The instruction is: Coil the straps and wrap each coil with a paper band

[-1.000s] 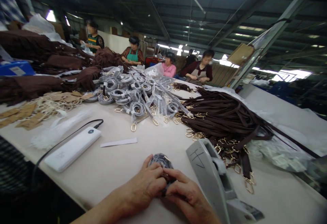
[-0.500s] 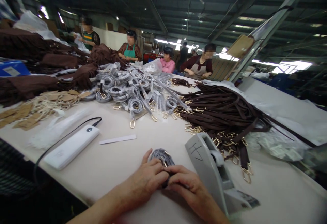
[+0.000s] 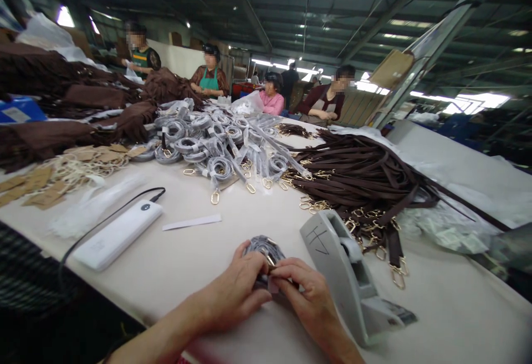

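Observation:
A coiled strap in greyish plastic wrap, with gold-coloured metal on it, lies at the front of the table. My left hand is closed around its near left side, fingers curled over the coil. From the right, my right hand pinches the coil's near edge with thumb and forefinger, close to the left fingertips. A small pale piece, perhaps tape or paper, shows between the two hands. The fingers cover the lower part of the coil. Just right of my right hand stands a grey tape dispenser with a handwritten mark.
Wrapped coiled straps pile up mid-table, with loose dark brown straps on the right. A white power bank with a cable, a white strip and tan tags lie left. Several people are across the table.
My right fingers have shifted slightly and a small pale piece now shows below them. My left thumb has come into view, lower down. The coil stays in about the same place.

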Demonstrator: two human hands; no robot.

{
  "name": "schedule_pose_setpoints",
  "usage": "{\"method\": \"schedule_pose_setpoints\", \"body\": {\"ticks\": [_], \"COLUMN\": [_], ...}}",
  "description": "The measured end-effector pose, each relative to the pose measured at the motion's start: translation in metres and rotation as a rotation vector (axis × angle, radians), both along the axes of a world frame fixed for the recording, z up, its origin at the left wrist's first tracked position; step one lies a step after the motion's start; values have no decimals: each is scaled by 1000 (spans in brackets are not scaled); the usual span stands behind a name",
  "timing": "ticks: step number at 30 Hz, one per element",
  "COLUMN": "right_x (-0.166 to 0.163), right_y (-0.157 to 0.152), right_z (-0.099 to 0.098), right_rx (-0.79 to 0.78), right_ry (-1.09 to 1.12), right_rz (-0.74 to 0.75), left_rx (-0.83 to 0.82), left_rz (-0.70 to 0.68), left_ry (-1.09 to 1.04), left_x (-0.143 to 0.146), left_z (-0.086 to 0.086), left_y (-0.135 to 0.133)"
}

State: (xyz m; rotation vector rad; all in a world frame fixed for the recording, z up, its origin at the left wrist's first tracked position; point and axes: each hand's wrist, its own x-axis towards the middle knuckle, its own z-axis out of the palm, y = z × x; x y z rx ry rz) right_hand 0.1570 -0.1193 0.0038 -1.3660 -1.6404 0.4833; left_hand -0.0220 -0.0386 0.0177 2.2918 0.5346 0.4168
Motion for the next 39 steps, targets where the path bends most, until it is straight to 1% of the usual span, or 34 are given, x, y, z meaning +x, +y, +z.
{"method": "schedule_pose_setpoints", "body": {"ticks": [2, 4, 6, 7, 8, 9, 12, 13, 15, 18, 20, 23, 25, 28, 34, 37, 39], "right_x": [-2, -3, -3, -3, -3, -3, -5, -6, -8, -7, -6, -3, -2, -1, 1, 3, 5], "right_y": [0, 1, 3, 4, 5, 5, 5, 4, 2, 0, 0, 1, 2, 2, 1, 1, 0], "right_z": [-2, -4, -4, -3, -2, 1, 8, 10, 12, 8, 5, 3, 2, 3, 2, 2, 3], "right_rx": [-36, -112, -170, -162, -116, -37, 240, 302, 349, 320, 227, 42, -11, 34, 176, 262, 289], "right_ry": [22, 91, 149, 132, 70, -32, -394, -474, -542, -483, -368, -179, -118, -130, -225, -275, -306], "right_rz": [-43, -97, -123, -123, -111, -98, -72, -72, -86, -114, -152, -178, -184, -182, -136, -106, -92], "left_rx": [-85, -155, -183, -182, -174, -162, -133, -129, -123, -102, -83, -46, -40, -58, -5, 24, 46], "left_rz": [81, 163, 202, 212, 223, 231, 236, 229, 216, 202, 181, 154, 132, 100, 215, 231, 213], "left_ry": [-31, -63, -88, -93, -84, -64, 19, 40, 61, 86, 92, 92, 79, 56, 86, 85, 90], "left_x": [4, 10, 15, 17, 19, 21, 25, 26, 29, 33, 33, 30, 25, 20, 34, 40, 40], "left_z": [0, 0, 0, 0, 0, 0, 0, 0, 0, -1, -2, -2, 1, 4, -3, -6, -6], "left_y": [-2, -5, -7, -7, -7, -6, -3, -2, 0, 0, -2, -4, -3, -1, -4, -5, -5]}}
